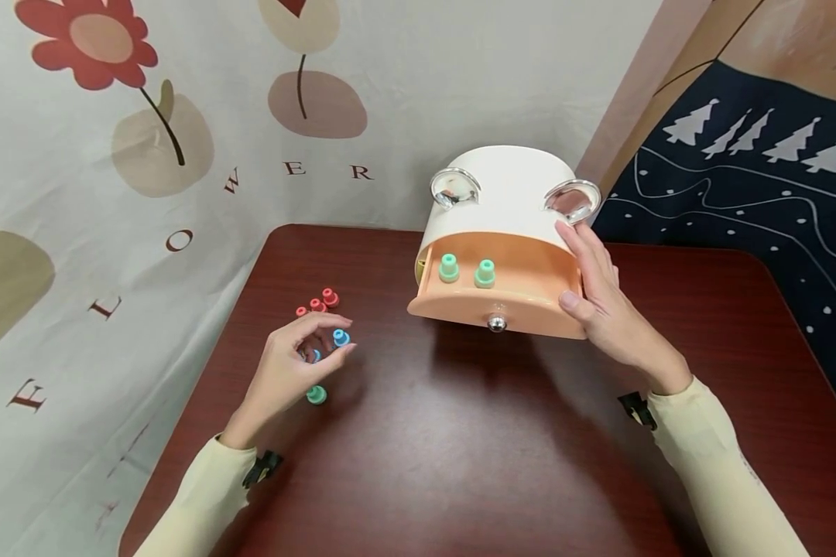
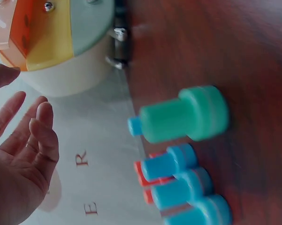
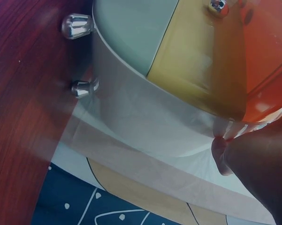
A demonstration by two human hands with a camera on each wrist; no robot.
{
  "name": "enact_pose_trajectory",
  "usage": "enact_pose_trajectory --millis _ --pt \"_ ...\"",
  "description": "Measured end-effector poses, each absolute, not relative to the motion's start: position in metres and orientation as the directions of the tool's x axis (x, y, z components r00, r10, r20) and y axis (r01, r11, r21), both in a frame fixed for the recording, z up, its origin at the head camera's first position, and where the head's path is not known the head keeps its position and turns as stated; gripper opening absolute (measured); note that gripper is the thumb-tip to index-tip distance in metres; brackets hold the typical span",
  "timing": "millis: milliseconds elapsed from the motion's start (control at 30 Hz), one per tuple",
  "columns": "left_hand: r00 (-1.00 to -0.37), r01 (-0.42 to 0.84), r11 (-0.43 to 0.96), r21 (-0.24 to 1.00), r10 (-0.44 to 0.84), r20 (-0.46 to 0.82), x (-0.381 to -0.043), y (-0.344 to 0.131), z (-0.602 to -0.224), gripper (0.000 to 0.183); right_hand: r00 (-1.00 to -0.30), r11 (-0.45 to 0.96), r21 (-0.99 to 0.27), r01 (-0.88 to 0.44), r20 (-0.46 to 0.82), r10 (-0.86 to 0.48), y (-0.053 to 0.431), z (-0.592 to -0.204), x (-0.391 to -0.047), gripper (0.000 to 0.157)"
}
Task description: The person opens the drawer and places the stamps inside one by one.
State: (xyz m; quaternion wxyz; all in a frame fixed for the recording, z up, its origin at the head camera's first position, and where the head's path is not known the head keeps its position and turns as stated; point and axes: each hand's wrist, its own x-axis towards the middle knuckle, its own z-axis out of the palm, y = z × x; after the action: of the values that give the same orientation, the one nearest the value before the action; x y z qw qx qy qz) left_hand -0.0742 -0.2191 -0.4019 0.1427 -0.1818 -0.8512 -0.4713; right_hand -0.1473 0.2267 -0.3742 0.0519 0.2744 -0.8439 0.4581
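Green peg (image 1: pixel 316 395) stands on table (image 1: pixel 460 464), left side. Left hand (image 1: pixel 292 352) just beyond, fingers and thumb parted, gripping nothing, next to blue pegs (image 1: pixel 341 338). Red pegs (image 1: pixel 330 297) farther. Orange drawer (image 1: pixel 453 308) is out, two green pegs (image 1: pixel 484 274) inside, toward its left. Right hand (image 1: pixel 604 305): fingers along side of box (image 1: pixel 508 186), thumb at drawer edge. Flower-print cloth (image 1: pixel 460 85) behind.

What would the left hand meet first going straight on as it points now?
Likely the left end of the pulled-out orange drawer, though the left hand may be at another height; depth is unclear.
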Motion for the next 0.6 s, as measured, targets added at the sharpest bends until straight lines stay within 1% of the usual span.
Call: enact_pose_trajectory --millis 133,333,467,600 --pt "-0.900 0.420 0.544 0.727 0.145 0.412 -0.066 -0.228 -0.405 0.038 -0.836 0.428 -0.735 -0.527 0.356 -0.417 0.226 -0.375 -0.148 0.080" --pt "-0.926 0.351 0.582 0.734 0.102 0.362 -0.056 -0.245 -0.428 0.042 -0.838 0.421 -0.743 -0.521 0.351 -0.418 0.226 -0.375 -0.148 0.080" --pt "-0.935 0.325 0.610 0.722 0.092 0.344 -0.049 -0.251 -0.437 0.040 -0.844 0.424 -0.749 -0.509 0.337 -0.418 0.226 -0.375 -0.147 0.080" --pt "-0.943 0.298 0.642 0.707 0.085 0.321 -0.046 -0.255 -0.439 0.037 -0.841 0.425 -0.743 -0.517 0.348 -0.414 0.227 -0.374 -0.148 0.082"
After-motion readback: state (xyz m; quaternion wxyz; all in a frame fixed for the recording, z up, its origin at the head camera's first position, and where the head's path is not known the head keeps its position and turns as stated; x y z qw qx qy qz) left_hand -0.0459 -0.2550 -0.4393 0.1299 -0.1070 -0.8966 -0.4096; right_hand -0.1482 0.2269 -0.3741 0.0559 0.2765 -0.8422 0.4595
